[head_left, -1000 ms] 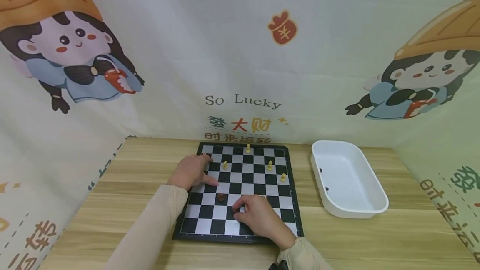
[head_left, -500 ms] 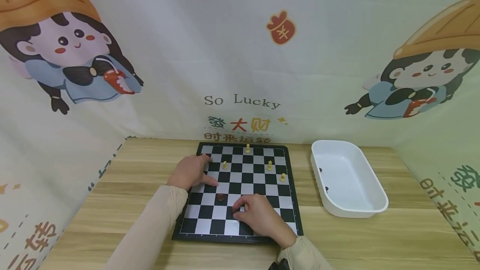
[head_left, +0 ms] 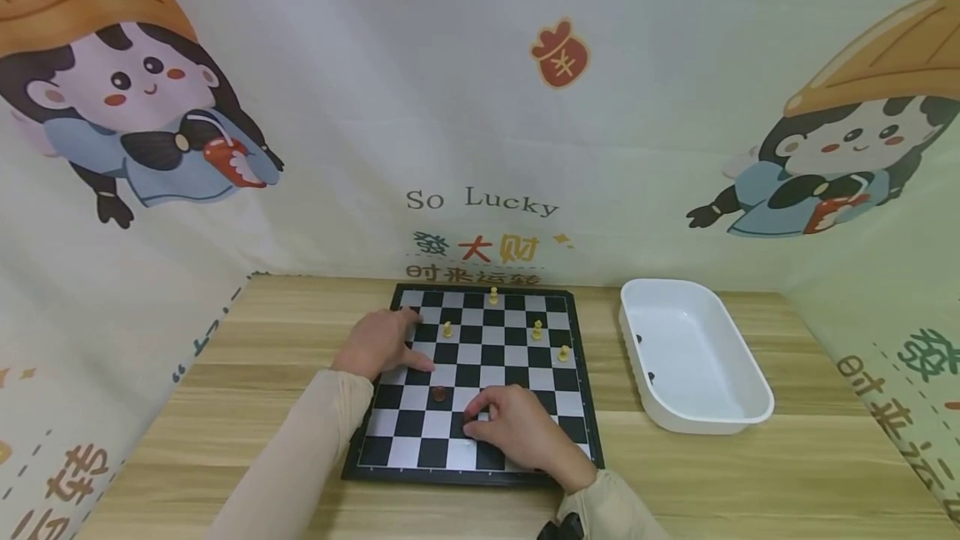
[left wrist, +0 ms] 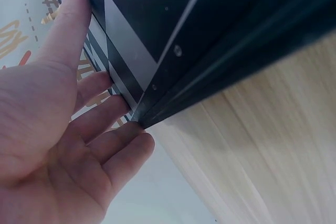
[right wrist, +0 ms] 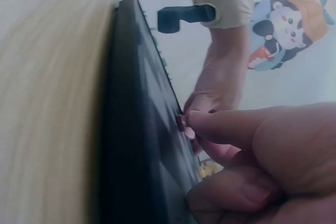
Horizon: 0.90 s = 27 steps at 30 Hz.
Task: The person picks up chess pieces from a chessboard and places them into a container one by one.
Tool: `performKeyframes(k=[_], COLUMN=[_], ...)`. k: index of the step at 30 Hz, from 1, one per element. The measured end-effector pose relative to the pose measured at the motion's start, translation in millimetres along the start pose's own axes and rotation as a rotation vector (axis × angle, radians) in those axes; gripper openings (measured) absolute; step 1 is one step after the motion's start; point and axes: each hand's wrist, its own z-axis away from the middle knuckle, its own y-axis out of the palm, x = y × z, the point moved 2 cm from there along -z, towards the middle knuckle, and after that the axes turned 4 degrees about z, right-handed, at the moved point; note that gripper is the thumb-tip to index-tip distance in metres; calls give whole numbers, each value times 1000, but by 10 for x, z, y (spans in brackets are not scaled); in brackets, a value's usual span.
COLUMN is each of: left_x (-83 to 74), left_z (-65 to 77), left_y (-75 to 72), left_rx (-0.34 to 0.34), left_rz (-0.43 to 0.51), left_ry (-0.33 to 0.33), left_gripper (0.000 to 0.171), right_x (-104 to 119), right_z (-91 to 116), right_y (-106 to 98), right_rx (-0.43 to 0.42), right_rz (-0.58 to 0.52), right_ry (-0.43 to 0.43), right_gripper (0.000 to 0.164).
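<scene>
A black-and-white chessboard (head_left: 433, 453) lies on the wooden table. On its left side rests my left hand (head_left: 378, 344), thumb and fingers spread over the edge squares; the left wrist view shows its fingers (left wrist: 113, 111) loosely bent at the board's rim. Low over the near middle squares, my right hand (head_left: 517, 427) pinches a small dark chess piece (head_left: 470, 417) between thumb and index finger, which mostly hide it. One brown chess piece (head_left: 438, 394) stands just left of those fingertips. Pale yellow chess pieces stand farther back, among them one (head_left: 447, 329) near the left hand.
Right of the board stands a white plastic tray (head_left: 693, 357) with two small dark marks on its left wall. More yellow pieces (head_left: 537, 330) stand at the board's right and far edge. A printed cloth (head_left: 480, 140) hangs behind and at both sides.
Both hands and all the pieces keep their places on the board. Only the head view has shifted very slightly.
</scene>
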Motion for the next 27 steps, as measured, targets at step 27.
performKeyframes(k=[27], left_x=[-8], left_z=[39], left_y=[-18], left_rx=[-6], left_rz=[24], left_ry=[-15], left_gripper=[94], right_x=[127], right_z=[169], right_y=[-711], right_rx=[-179], right_rz=[-72], right_ry=[38], right_gripper=[16])
